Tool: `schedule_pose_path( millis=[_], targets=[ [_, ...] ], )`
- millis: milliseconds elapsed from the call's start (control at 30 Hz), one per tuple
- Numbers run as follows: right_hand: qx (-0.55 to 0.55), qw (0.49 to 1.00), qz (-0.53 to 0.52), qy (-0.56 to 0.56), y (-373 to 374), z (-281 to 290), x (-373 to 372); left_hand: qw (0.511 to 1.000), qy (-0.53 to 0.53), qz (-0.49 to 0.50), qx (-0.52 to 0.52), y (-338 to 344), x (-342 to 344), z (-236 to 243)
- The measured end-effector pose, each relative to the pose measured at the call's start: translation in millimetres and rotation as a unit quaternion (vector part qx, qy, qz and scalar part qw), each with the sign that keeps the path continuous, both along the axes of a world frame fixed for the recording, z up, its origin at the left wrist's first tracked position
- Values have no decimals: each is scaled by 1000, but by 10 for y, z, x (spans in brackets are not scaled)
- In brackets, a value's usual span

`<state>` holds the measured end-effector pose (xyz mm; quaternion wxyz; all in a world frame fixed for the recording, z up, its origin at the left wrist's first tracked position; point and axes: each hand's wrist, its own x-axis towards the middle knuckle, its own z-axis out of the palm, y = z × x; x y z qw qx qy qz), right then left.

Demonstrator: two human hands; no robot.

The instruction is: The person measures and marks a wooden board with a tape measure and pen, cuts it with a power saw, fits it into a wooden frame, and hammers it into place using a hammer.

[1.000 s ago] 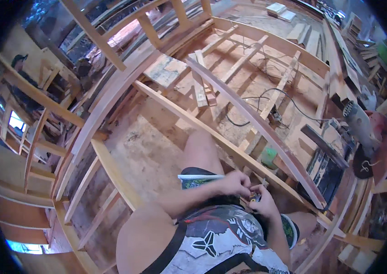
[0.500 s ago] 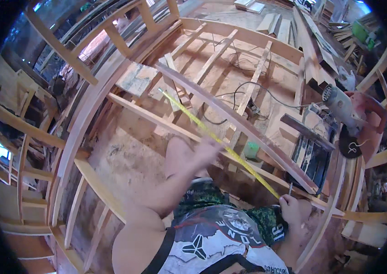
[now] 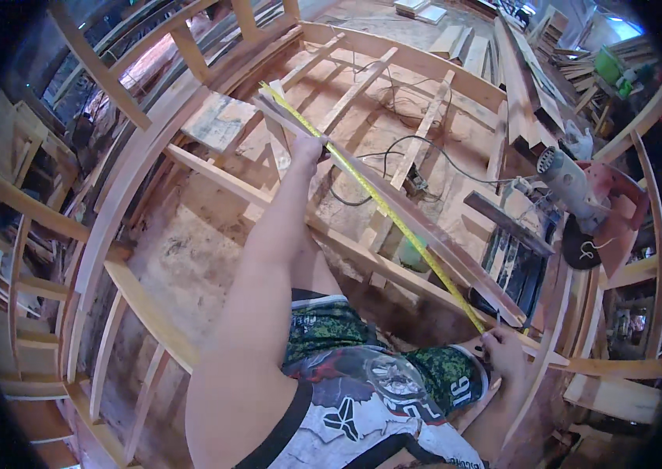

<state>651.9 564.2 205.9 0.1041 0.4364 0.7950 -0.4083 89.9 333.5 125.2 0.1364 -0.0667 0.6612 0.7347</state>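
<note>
The left hand has moved to upper centre, apparently pinching the yellow tape, which now runs alongside the reddish plank to the right hand, gripping its lower-right end.

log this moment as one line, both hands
left hand: at yellow tape measure, toward its far end | right hand: holding near end | wooden bar: alongside tape

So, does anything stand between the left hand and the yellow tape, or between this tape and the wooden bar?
Nothing visible does. The left hand is right at the yellow tape, which runs from the right hand alongside the wooden bar; whether they touch is unclear.
</note>
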Motion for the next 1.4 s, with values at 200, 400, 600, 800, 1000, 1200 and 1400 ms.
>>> schedule_pose_path(
  millis=[200, 400, 600, 800, 1000, 1200, 1400],
  targets=[
    [70, 996, -41, 29, -117, 290, -38, 1000, -12, -2, -15, -59, -64, -26],
    [117, 992, -6, 50, 53, 279, -224, 999, -19, 27, -7, 0, -34, -64],
    [137, 990, 14, 43, 327, 104, -189, 999, -41, 12, -5, 136, -111, -164],
    [138, 990, 1, 20, 273, 225, -312, 999, -46, 14, 1, 141, -228, -302],
    [159, 987, 11, 27, 308, 222, -328, 998, -58, -1, -20, 169, -183, -316],
    [135, 991, 5, 13, 292, 292, -363, 999, -44, 4, 20, 163, -96, -339],
    [128, 991, 9, 26, 370, 132, -338, 998, -60, 2, 28, 155, -52, -284]
  ],
)
